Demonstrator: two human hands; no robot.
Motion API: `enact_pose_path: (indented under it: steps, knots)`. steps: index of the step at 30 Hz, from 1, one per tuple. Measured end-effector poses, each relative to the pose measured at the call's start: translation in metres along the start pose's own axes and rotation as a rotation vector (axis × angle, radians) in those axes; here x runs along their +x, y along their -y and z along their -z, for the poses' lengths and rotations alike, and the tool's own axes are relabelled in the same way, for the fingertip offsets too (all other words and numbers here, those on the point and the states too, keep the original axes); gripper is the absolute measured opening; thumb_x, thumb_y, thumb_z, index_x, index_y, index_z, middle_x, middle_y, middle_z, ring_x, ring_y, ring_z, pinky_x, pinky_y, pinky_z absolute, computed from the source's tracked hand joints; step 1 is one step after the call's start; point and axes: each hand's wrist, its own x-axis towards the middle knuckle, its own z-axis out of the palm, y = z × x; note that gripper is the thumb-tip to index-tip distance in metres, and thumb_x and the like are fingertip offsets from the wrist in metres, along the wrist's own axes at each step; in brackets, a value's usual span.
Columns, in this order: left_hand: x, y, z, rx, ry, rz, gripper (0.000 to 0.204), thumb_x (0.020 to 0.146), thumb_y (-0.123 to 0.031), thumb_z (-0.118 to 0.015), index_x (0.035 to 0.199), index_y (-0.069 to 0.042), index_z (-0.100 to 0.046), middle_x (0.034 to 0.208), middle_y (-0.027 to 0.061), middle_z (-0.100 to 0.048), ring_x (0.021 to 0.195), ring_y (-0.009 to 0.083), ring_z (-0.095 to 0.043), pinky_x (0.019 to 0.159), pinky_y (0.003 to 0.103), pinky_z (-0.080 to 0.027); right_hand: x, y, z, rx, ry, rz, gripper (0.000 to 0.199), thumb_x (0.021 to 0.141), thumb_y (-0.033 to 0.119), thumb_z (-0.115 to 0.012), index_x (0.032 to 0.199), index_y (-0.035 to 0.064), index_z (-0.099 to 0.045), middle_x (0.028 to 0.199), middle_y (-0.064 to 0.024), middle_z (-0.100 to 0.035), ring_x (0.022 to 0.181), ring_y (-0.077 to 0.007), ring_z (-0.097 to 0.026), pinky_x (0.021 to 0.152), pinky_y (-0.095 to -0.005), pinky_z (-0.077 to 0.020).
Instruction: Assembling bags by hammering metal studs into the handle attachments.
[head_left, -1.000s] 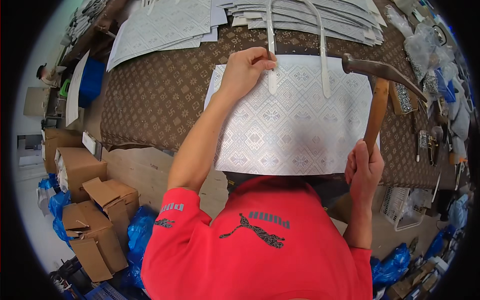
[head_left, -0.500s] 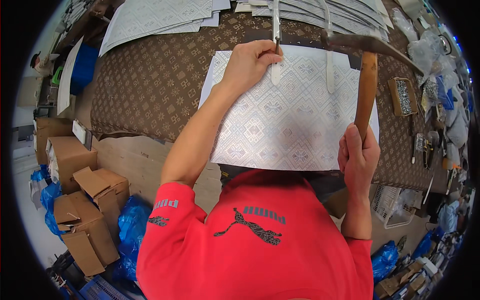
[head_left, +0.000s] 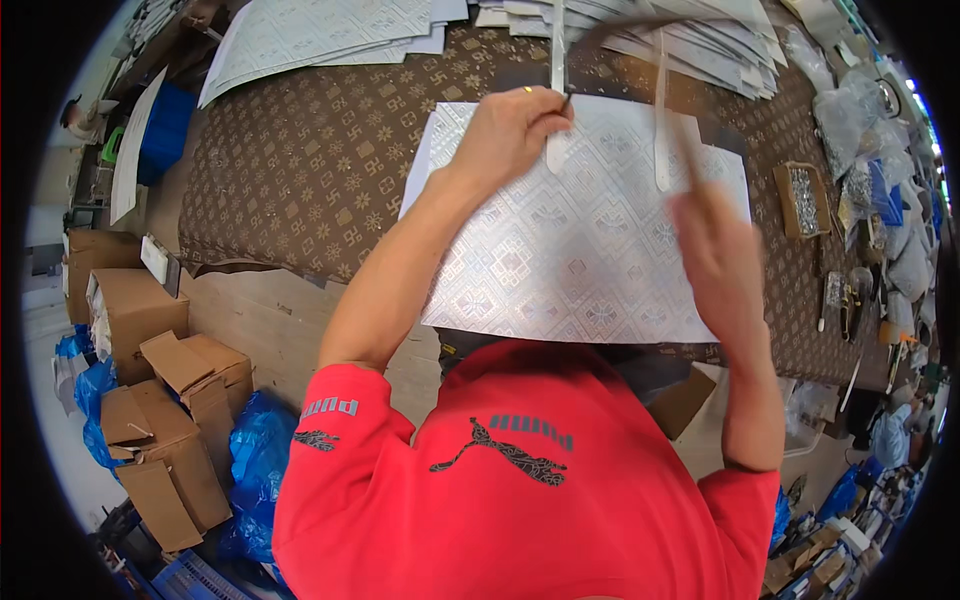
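Observation:
A silvery white, geometrically patterned sheet (head_left: 560, 260) lies before me. Two narrow white straps, a left strap (head_left: 557, 55) and a right strap (head_left: 661, 140), reach over its far edge. My left hand (head_left: 508, 138) rests at the left strap, fingers pinched round a thin dark metal punch (head_left: 568, 92); only a bit of it shows. Smeared by motion, my right hand (head_left: 718, 262) grips the wooden handle of a hammer (head_left: 690, 150). Its dark head is raised, spanning across the far part of the sheet near the left strap and the punch.
The sheet lies on a brown patterned cloth (head_left: 290, 180). Stacks of similar sheets (head_left: 320, 35) line the far side. A small box of metal bits (head_left: 803, 200) sits at the right, near hand tools (head_left: 848, 305). Cardboard boxes (head_left: 165, 450) and blue bags (head_left: 262, 460) stand at the left.
My right hand and the hammer have swung, the head shifting left toward the left strap and my left hand. My left hand remains pinched at almost the same place.

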Motion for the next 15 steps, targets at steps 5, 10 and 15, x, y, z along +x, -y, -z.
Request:
enact_pose_path:
  steps: [5,10,15]
  knots:
    - [0.000,0.003,-0.003,0.128,-0.047,-0.016,0.010,0.092,-0.013,-0.066,0.092,-0.002,-0.068,0.085,0.0160,-0.070,0.077,0.0323,-0.068,0.073,0.038,-0.054,-0.012,0.019,0.018,0.126,0.116,-0.442,0.025,0.106,0.024,-0.052,0.088,0.0064,-0.051,0.062,0.0046,-0.042,0.043,-0.0007,-0.034,0.038,-0.0184,-0.0235]
    - [0.004,-0.012,0.014,-0.416,-0.169,0.239,0.012,0.092,-0.014,-0.066,0.092,-0.003,-0.069,0.085,0.0166,-0.070,0.077,0.0297,-0.069,0.073,0.037,-0.053,-0.039,0.022,0.028,0.273,-0.050,-0.386,0.023,0.105,0.023,-0.055,0.089,0.0064,-0.052,0.062,0.0054,-0.043,0.043,0.0010,-0.033,0.038,-0.0183,-0.0232]
    - [-0.010,-0.017,0.014,-0.172,0.079,0.197,0.012,0.093,-0.013,-0.066,0.093,-0.002,-0.069,0.084,0.0156,-0.071,0.077,0.0280,-0.069,0.072,0.036,-0.053,-0.052,0.007,0.028,0.268,-0.010,-0.443,0.023,0.104,0.024,-0.058,0.090,0.0059,-0.054,0.063,0.0050,-0.045,0.042,0.0007,-0.034,0.037,-0.0187,-0.0235]
